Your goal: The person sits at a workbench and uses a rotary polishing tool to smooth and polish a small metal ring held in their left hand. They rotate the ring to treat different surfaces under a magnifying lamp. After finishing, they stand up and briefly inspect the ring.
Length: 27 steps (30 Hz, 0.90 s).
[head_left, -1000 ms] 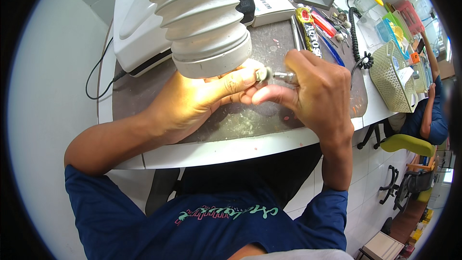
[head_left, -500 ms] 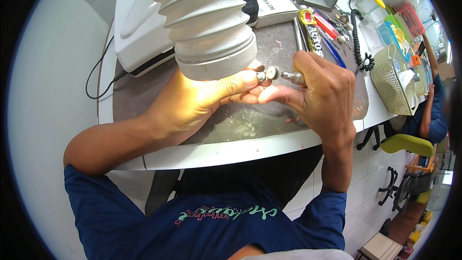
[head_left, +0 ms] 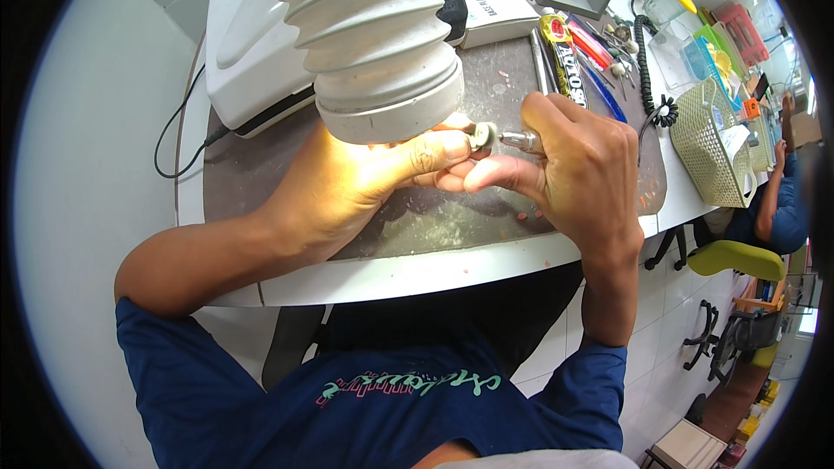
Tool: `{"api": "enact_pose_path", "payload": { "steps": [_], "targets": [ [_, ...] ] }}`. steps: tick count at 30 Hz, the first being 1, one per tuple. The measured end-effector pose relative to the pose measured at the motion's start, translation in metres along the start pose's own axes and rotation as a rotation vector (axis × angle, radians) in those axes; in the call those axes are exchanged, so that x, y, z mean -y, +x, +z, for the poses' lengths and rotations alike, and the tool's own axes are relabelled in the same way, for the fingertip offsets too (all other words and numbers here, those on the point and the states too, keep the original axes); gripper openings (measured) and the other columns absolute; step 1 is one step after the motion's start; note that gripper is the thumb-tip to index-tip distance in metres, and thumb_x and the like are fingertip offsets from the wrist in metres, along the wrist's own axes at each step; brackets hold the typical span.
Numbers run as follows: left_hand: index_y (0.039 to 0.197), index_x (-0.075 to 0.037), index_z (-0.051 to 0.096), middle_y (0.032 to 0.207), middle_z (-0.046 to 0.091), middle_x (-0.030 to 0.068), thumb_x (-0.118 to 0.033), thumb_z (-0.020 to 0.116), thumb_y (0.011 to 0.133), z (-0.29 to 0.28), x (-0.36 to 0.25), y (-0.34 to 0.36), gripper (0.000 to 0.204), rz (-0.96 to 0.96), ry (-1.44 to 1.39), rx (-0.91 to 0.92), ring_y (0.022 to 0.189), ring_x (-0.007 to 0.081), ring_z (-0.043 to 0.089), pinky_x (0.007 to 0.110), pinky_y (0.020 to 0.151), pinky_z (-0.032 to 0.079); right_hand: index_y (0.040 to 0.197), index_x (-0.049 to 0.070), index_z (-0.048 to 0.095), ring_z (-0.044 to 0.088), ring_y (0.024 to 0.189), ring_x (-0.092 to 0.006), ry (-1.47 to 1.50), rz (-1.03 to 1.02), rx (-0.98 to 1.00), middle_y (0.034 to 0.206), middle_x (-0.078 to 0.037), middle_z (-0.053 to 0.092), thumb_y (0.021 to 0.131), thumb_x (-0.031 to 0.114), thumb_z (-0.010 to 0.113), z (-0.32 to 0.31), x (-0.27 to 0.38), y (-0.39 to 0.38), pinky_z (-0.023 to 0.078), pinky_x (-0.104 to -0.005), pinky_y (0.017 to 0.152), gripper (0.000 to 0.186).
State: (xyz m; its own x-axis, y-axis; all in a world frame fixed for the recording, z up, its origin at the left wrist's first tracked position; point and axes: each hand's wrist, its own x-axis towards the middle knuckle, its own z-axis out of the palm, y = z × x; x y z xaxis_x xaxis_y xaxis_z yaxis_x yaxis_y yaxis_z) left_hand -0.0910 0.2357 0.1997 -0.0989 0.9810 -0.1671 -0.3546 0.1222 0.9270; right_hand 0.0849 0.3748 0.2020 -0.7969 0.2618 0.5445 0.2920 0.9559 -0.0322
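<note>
My right hand [head_left: 584, 161] is closed round a metal rotary handpiece [head_left: 523, 141], its tip pointing left. A small round polishing wheel [head_left: 485, 135] is mounted on that tip. My left hand [head_left: 356, 169] pinches a small shiny metal piece between thumb and fingers, now mostly hidden by the fingertips and the wheel. The wheel sits right at these fingertips and appears to touch the piece. My right thumb rests close to the left fingers, bracing against them. A ribbed white suction hose [head_left: 373, 43] hangs just above my left hand, its mouth by the fingers.
A white machine [head_left: 252, 52] and a box [head_left: 495, 13] stand behind. Right of them lie a yellow-black tube [head_left: 563, 52], pens and several burs. Pale dust marks the grey mat [head_left: 365, 239]. A woven basket [head_left: 708, 143] stands at the right; beyond it another person [head_left: 777, 208] sits.
The handpiece and wheel have moved slightly left, against the metal piece, which showed beside the wheel before. My left hand stays nearly still. The other person's raised arm has come down.
</note>
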Motion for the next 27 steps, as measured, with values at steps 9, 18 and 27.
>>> {"api": "enact_pose_path", "payload": {
  "steps": [9,18,27],
  "targets": [
    [0.119,-0.002,0.056,0.112,0.064,0.0097,-0.012,0.063,0.096,0.0011,0.0023,-0.0001,0.026,0.027,-0.013,-0.016,0.105,0.016,0.063,0.031,0.093,0.051,0.065,0.006,0.048,0.047,0.044,-0.0205,0.029,0.029,-0.01,0.055,-0.004,0.045,0.066,0.068,0.069,-0.0007,-0.0005,-0.0007,0.036,-0.0331,0.043,0.066],
    [0.118,-0.003,0.055,0.113,0.063,0.0092,-0.012,0.061,0.097,0.0,0.0012,0.0,0.023,-0.004,0.011,0.015,0.105,0.0152,0.061,0.03,0.092,0.05,0.063,0.007,0.049,0.049,0.041,-0.0171,-0.006,-0.042,-0.009,0.054,-0.002,0.049,0.069,0.073,0.066,0.0001,-0.0004,-0.0006,0.036,-0.0311,0.039,0.068],
    [0.118,-0.002,0.055,0.11,0.062,0.0089,-0.012,0.06,0.098,0.0001,0.0021,-0.0002,0.023,0.027,0.059,0.024,0.103,0.0146,0.061,0.03,0.09,0.05,0.062,0.008,0.049,0.049,0.041,-0.0172,-0.018,-0.046,-0.02,0.054,-0.002,0.048,0.07,0.072,0.066,0.0005,-0.0011,0.0001,0.037,-0.0312,0.039,0.067]
  ]
}}
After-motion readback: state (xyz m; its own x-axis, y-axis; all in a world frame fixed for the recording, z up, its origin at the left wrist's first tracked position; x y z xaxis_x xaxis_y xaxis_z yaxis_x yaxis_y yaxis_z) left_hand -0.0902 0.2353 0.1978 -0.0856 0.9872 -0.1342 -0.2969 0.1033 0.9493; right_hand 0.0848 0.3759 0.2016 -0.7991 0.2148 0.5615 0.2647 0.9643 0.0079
